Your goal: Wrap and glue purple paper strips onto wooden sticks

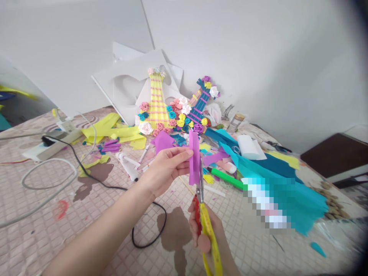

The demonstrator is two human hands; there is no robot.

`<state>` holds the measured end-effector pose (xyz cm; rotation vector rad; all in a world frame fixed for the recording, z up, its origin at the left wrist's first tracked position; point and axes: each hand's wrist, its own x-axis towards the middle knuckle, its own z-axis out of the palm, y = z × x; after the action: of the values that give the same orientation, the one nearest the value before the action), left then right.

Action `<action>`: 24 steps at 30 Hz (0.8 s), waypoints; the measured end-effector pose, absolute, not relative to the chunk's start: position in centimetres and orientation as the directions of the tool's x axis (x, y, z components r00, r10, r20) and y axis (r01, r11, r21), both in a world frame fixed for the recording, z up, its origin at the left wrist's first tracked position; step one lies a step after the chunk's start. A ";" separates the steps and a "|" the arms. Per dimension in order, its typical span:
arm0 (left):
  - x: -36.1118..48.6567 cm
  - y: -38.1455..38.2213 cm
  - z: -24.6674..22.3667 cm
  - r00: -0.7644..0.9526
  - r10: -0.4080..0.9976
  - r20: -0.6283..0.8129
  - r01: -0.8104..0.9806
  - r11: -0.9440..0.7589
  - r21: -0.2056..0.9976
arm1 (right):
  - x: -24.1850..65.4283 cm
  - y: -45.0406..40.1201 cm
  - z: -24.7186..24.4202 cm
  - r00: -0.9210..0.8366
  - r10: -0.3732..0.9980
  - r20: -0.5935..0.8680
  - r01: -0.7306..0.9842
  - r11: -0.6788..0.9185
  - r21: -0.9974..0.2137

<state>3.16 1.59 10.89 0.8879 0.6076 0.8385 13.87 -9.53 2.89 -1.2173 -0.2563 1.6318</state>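
Between the fingers and thumb of my left hand (169,165) is a folded strip of purple crepe paper (194,165), held upright above the table. My right hand (211,226) grips scissors (205,222) with one red and one yellow handle. Their blades point up along the strip's right edge; whether they touch the paper I cannot tell. Behind the hands, a yellow paper guitar (156,103) with paper flowers leans on white board, and a smaller blue one (201,101) leans beside it. A larger purple paper piece (163,142) lies just past my left hand.
Yellow crepe paper (112,128) and a power strip (57,143) with cables lie at left. A black cord (135,230) loops near my left forearm. At right are teal crepe paper (287,195), a green glue gun (227,178), a white roll (248,147) and a glass jar (236,122).
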 end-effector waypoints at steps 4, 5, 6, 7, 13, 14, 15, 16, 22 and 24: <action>3.2 1.6 10.9 0.542 0.832 -0.117 -0.370 0.362 0.856 | 13.7 -9.5 2.8 0.052 0.813 -0.580 -0.597 -0.440 -0.670; 3.1 1.6 10.8 0.545 0.831 -0.115 -0.372 0.362 0.855 | 13.7 -9.4 2.9 0.054 0.816 -0.575 -0.597 -0.436 -0.674; 3.1 1.6 10.8 0.546 0.830 -0.112 -0.374 0.361 0.855 | 13.7 -9.4 2.9 0.054 0.819 -0.571 -0.596 -0.432 -0.677; 3.1 1.6 10.8 0.547 0.830 -0.110 -0.375 0.360 0.855 | 13.7 -9.3 3.0 0.055 0.822 -0.567 -0.593 -0.430 -0.680; 3.1 1.5 10.9 0.525 0.843 -0.123 -0.378 0.359 0.853 | 13.8 -9.0 3.2 0.046 0.799 -0.600 -0.569 -0.473 -0.673; 3.2 1.5 10.9 0.524 0.842 -0.126 -0.377 0.362 0.853 | 13.8 -8.9 3.1 0.058 0.798 -0.600 -0.569 -0.467 -0.676; 3.2 1.5 10.9 0.525 0.842 -0.127 -0.377 0.363 0.852 | 13.8 -8.9 2.9 0.068 0.800 -0.596 -0.568 -0.460 -0.682; 3.2 1.5 10.9 0.526 0.841 -0.127 -0.377 0.364 0.852 | 13.9 -9.0 2.8 0.073 0.806 -0.588 -0.565 -0.452 -0.690; 3.3 1.5 10.8 0.520 0.846 -0.121 -0.385 0.358 0.851 | 14.1 -9.1 2.3 0.042 0.842 -0.537 -0.510 -0.445 -0.736; 3.3 1.5 10.8 0.523 0.845 -0.110 -0.389 0.351 0.851 | 14.1 -9.1 2.3 0.045 0.850 -0.525 -0.509 -0.433 -0.744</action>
<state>3.32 1.46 10.77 0.8794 0.6084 0.8656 14.13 -9.09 2.27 -1.2443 -0.3985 1.6187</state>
